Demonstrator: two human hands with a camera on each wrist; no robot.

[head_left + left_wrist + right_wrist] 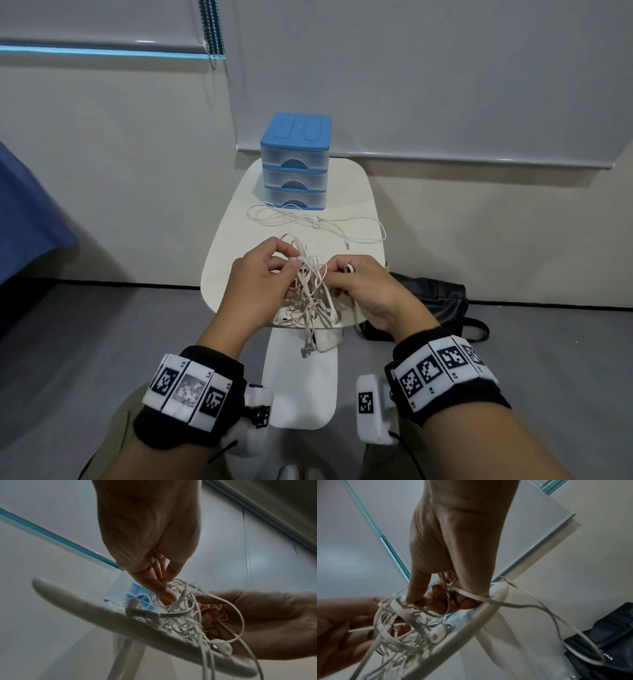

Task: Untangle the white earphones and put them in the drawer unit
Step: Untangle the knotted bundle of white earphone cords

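From my head, my left hand and right hand both pinch the tangled white earphones over the tabletop's near edge; earbuds dangle past that edge. The drawer unit stands at the far edge, with a loose cable spread in between. At my left wrist, fingertips close on strands. At my right wrist, curled fingers grip cord beside the tabletop's rim.
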